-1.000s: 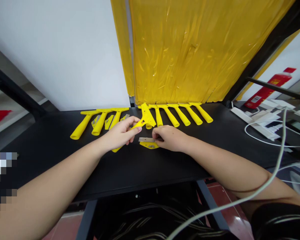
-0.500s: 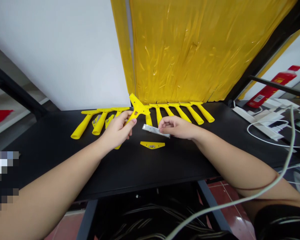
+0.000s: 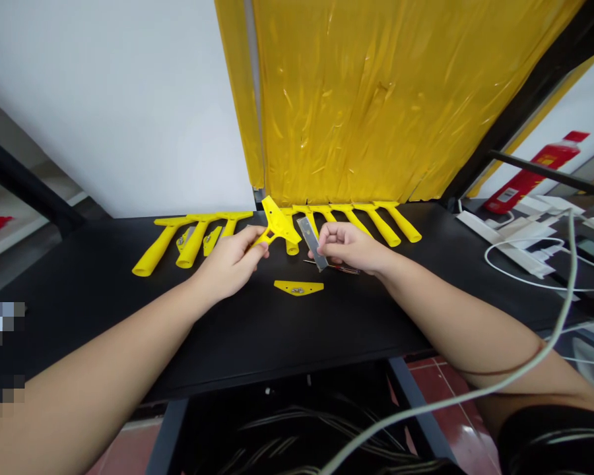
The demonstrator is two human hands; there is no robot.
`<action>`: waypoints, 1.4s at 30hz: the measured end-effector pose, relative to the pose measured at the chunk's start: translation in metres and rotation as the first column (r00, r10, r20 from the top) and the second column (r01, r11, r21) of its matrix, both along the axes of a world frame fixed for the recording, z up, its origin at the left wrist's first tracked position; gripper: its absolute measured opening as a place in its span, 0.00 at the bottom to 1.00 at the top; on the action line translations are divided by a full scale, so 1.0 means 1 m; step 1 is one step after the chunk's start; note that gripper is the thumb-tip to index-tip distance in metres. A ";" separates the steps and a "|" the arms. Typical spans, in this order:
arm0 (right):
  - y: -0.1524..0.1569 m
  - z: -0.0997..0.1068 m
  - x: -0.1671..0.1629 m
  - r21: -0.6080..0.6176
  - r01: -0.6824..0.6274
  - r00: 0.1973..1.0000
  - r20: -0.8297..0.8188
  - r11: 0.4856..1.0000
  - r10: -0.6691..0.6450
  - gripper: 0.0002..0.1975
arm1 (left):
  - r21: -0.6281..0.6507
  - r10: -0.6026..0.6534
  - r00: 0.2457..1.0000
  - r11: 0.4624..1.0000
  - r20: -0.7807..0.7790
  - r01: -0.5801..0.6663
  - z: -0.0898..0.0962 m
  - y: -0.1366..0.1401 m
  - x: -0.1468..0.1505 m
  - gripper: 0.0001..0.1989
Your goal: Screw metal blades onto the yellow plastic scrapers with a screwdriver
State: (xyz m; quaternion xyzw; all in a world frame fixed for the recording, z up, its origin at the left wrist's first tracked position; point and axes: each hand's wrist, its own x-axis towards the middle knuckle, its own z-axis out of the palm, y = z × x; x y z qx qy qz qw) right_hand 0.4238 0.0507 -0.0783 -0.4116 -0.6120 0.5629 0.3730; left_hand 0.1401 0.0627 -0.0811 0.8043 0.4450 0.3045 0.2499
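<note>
My left hand (image 3: 233,258) is closed round the handle of a yellow scraper (image 3: 280,221), its wide head tilted up and to the right. Between the fingertips of my right hand (image 3: 349,247) is a flat grey metal blade (image 3: 312,243), held steeply just right of the scraper head and apart from it. Below them, a yellow clamp plate (image 3: 298,288) with small metal screws on it lies on the black table. A thin screwdriver-like tool (image 3: 344,269) rests under my right hand, partly hidden by it.
Several yellow scraper handles (image 3: 157,249) lie in a row along the back of the black table (image 3: 277,343). Yellow wrapped film (image 3: 376,99) rises behind. To the right are a red bottle (image 3: 534,171) and white power strips (image 3: 512,244). A pale cable (image 3: 475,392) crosses the foreground.
My right hand has turned the blade from nearly level to steep, showing its flat face. The scraper head in my left hand has tipped down and to the right.
</note>
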 end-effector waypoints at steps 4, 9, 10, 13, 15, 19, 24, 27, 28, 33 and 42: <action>0.003 -0.004 0.001 0.023 0.018 0.998 -0.055 1.000 -0.017 0.14 | 0.099 -0.014 0.982 0.995 -0.188 0.033 0.006 -0.005 0.001 0.17; 0.008 -0.009 0.002 0.107 0.015 0.994 -0.113 0.994 -0.002 0.22 | 0.106 -0.027 0.949 0.992 -0.314 0.063 0.009 -0.014 0.005 0.24; 0.009 -0.010 0.002 0.132 0.015 0.994 -0.106 0.991 -0.001 0.20 | 0.090 -0.031 0.944 0.994 -0.329 0.064 0.009 -0.015 0.006 0.25; 0.011 -0.011 0.002 0.271 0.043 0.997 -0.070 0.962 -0.025 0.11 | 0.062 -0.057 0.930 0.994 -0.364 0.085 0.010 -0.017 0.008 0.26; 0.010 -0.011 0.003 0.421 0.084 0.996 -0.010 0.903 -0.088 0.07 | 0.061 -0.067 0.922 0.993 -0.382 0.098 0.011 -0.017 0.008 0.26; 0.007 -0.007 0.006 0.575 0.089 0.973 0.126 0.814 -0.195 0.06 | 0.073 -0.076 0.917 0.991 -0.391 0.113 0.011 -0.018 0.008 0.26; 0.000 -0.002 0.003 0.595 0.022 0.987 0.118 0.803 -0.114 0.09 | 0.150 -0.114 0.933 0.973 -0.342 0.173 0.008 -0.018 0.008 0.23; -0.001 -0.006 -0.001 0.570 -0.030 0.990 0.129 0.821 -0.054 0.09 | 0.199 -0.116 0.939 0.962 -0.325 0.187 0.007 -0.018 0.009 0.22; -0.001 -0.008 -0.002 0.538 -0.032 0.993 0.115 0.842 -0.036 0.08 | 0.211 -0.116 0.939 0.959 -0.323 0.191 0.007 -0.018 0.009 0.22; 0.000 -0.018 -0.007 0.383 -0.024 0.999 0.045 0.923 0.007 0.10 | 0.239 -0.116 0.932 0.949 -0.344 0.206 0.007 -0.020 0.009 0.24; -0.001 -0.012 -0.011 0.233 0.061 0.996 -0.077 0.970 -0.044 0.31 | 0.260 -0.115 0.913 0.938 -0.390 0.230 0.006 -0.022 0.010 0.25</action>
